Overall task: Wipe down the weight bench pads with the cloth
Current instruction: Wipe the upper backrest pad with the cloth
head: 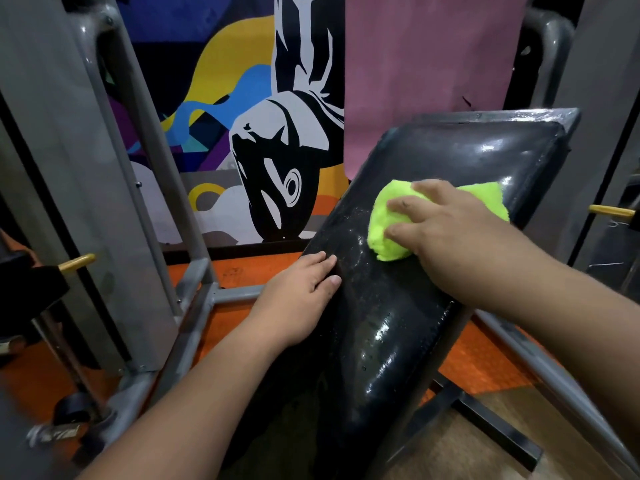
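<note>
Shown from above, a bunched green cloth (391, 220) is being pressed against the upper half of a black padded bench pad (398, 323) by the right hand (446, 220), whose fingers are being curled over the cloth's top. The left hand (304, 296) is being rested on the pad's left edge with fingers straight and nothing gripped, apparently to steady it. The cloth is judged to be light, soft and easily crumpled, best gathered into a wad under the palm so that it is not being dragged loose. The pad is tilted, glossy and beaded with droplets, so it is likely being made slippery; its covering looks smooth and firm, with cushioning beneath, and it is being carried on a grey metal frame (194, 306). No brand, label or legible writing is being shown on cloth, pad or frame; only a painted mural (263, 133) without words is being seen behind.
</note>
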